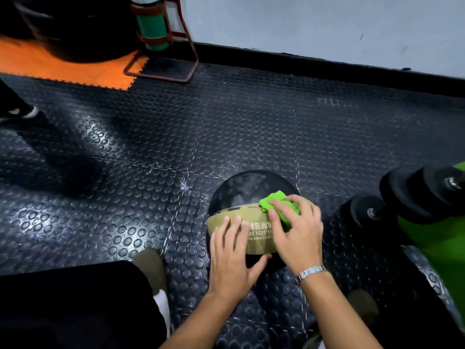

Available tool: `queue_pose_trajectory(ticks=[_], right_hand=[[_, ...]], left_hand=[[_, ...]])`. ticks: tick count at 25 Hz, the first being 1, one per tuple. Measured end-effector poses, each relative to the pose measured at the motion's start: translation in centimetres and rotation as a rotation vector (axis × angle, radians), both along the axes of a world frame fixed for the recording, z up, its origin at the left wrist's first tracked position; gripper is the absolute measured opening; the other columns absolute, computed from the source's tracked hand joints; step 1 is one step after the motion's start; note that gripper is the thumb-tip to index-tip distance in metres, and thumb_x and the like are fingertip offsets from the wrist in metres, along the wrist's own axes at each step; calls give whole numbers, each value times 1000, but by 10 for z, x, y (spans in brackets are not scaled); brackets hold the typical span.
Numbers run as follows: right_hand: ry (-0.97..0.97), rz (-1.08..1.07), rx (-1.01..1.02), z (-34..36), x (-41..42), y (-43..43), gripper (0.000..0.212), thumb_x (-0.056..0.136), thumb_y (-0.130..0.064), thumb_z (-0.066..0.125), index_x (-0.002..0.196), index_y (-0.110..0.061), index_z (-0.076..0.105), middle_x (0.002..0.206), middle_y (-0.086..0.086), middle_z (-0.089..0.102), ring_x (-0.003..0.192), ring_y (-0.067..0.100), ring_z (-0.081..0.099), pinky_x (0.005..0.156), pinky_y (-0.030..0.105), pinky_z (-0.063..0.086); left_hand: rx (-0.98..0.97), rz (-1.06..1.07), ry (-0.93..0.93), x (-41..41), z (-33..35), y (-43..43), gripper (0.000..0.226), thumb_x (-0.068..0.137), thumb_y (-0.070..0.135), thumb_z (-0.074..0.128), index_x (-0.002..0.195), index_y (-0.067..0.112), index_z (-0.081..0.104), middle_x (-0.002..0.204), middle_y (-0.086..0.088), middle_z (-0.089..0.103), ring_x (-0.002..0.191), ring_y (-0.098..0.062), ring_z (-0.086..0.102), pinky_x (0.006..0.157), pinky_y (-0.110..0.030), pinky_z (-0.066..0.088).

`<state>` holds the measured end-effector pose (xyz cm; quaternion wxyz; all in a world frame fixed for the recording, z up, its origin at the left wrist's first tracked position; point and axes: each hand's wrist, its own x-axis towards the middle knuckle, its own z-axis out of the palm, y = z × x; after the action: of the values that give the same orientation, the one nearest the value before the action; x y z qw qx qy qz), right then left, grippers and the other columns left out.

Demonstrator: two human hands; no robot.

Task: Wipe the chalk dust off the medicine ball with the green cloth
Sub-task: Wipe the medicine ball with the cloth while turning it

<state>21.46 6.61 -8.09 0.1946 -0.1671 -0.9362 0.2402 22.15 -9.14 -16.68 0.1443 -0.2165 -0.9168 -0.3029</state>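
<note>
Your left hand point(231, 258) is lying flat on the medicine ball point(246, 187), fingers straight and spread across its tan band point(259, 239), gripping nothing. Your right hand point(297, 233), wearing a metal watch point(310, 271), is pressing the bunched green cloth point(274, 200) onto the ball's upper right, fingers curled over it. White dust is showing on the black top. The ball is sitting on studded black flooring point(176, 147), near dumbbells point(402, 197).
</note>
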Motion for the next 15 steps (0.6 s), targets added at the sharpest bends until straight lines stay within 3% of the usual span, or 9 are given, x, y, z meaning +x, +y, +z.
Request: queue_pose_trajectory(ticks=[3,7,9,12,14,15], right_hand=[[45,22,-57,-2,25,9,20,89,-35,61,105,-32,72,109,-6,54,96,21,53,85,47,50],[172,29,-107,6,13,10,22,90,-23,71,112,-21,71,108,-5,57,101,17,56,93,38,49],[108,108,15,15,-10,6,22,89,-33,72,109,-23,72,109,-5,62,99,19,55,88,37,47],[-33,446,336,14,-11,8,17,88,-38,63,101,-28,70,106,-8,61,89,21,51,73,40,45],[-82,543,351,16,-21,28,17,88,-33,61,101,-25,69,103,-4,61,85,23,51,69,39,48],[-117,450,297,19,-37,33,16,87,-30,62,100,-24,70,101,-2,61,86,24,53,69,38,50]], left_hand=[[-63,-104,92,18,-4,14,78,83,59,73,144,16,50,151,-8,46,148,-34,38,120,-67,24],[-125,-152,217,27,-17,19,81,83,57,76,148,18,48,155,-5,44,148,-34,37,118,-67,27],[-114,-160,290,26,-24,19,76,82,56,80,143,19,52,152,-5,45,144,-34,40,115,-69,30],[-57,-165,359,20,-31,17,68,85,59,77,137,22,55,145,-6,47,140,-34,43,111,-76,34],[-55,-158,381,16,-33,17,70,87,61,73,142,22,53,148,-5,46,139,-34,43,108,-81,34],[-61,-163,389,15,-33,18,71,88,62,72,144,22,52,149,-4,45,138,-34,42,108,-82,34]])
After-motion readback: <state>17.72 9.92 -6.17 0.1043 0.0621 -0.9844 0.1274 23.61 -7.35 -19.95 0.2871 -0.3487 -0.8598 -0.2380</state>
